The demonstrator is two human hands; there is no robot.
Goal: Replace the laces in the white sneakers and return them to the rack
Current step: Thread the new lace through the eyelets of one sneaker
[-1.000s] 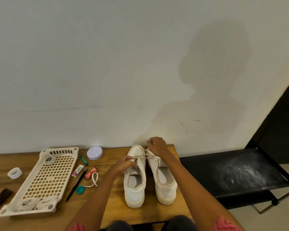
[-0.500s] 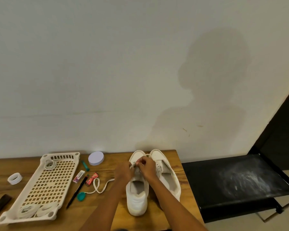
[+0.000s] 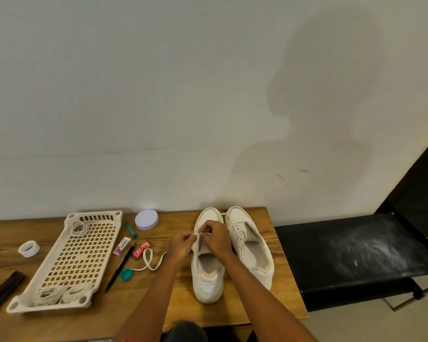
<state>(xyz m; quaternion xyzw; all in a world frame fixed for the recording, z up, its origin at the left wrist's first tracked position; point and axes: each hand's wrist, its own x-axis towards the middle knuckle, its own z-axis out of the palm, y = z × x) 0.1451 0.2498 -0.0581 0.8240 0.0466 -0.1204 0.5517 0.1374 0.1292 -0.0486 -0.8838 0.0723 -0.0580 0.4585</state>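
Observation:
Two white sneakers stand side by side on the wooden table, toes toward the wall: the left sneaker (image 3: 206, 280) and the right sneaker (image 3: 251, 245). Both hands work over the left sneaker's eyelets. My left hand (image 3: 182, 244) pinches a white lace (image 3: 150, 261) at the tongue's left side; the lace trails off to the left across the table in a loop. My right hand (image 3: 216, 239) pinches the lace end at the eyelets. The right sneaker has lace only near its toe.
A cream perforated tray (image 3: 67, 262) lies at left, holding coiled laces (image 3: 59, 293). Near it are a white tape roll (image 3: 29, 248), a round lid (image 3: 146, 219), a pen (image 3: 120, 267), a teal cap (image 3: 126, 275) and small packets. A black rack shelf (image 3: 356, 255) stands at right.
My right hand came down from the sneakers' toes to the left sneaker's eyelets, meeting my left hand. The lace now trails farther out to the left in a loop.

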